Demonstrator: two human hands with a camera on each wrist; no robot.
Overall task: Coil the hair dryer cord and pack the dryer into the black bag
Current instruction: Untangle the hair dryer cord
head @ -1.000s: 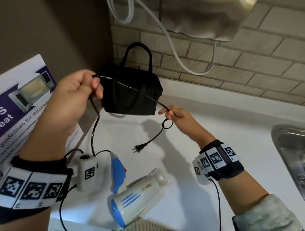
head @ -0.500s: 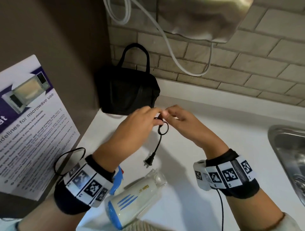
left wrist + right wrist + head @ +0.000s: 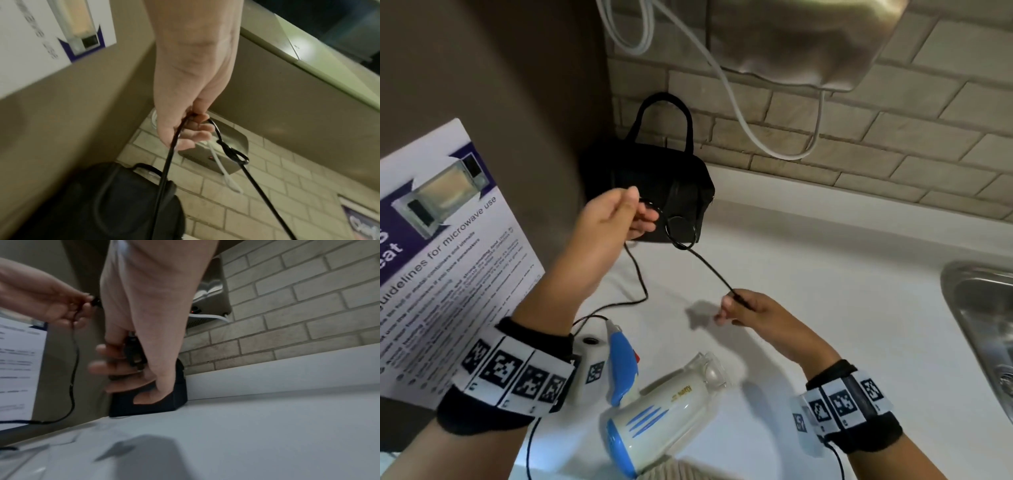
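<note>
The white and blue hair dryer [image 3: 657, 421] lies on the white counter [image 3: 825, 308] near the front edge. Its thin black cord [image 3: 709, 265] runs up from the handle to my left hand [image 3: 633, 216], which pinches it in front of the black bag [image 3: 654, 192]. A small loop [image 3: 681, 229] sits in the cord just right of that hand. From the loop the cord stretches down and right to my right hand [image 3: 736, 305], whose fingers grip the plug end [image 3: 133, 352]. The left wrist view shows the left hand [image 3: 189, 129] with the cord [image 3: 164, 178] and the loop [image 3: 236, 155]. The black bag stands shut in the back corner.
A printed microwave notice [image 3: 441, 253] leans on the brown wall at the left. A metal sink [image 3: 983, 329] lies at the right edge. A steel wall unit [image 3: 801, 41] with a white cable [image 3: 743, 120] hangs on the brick wall above the bag.
My hands were together at the loop half a second ago. They have moved apart: the left hand up and left, the right hand down and right along the cord to its plug end.
</note>
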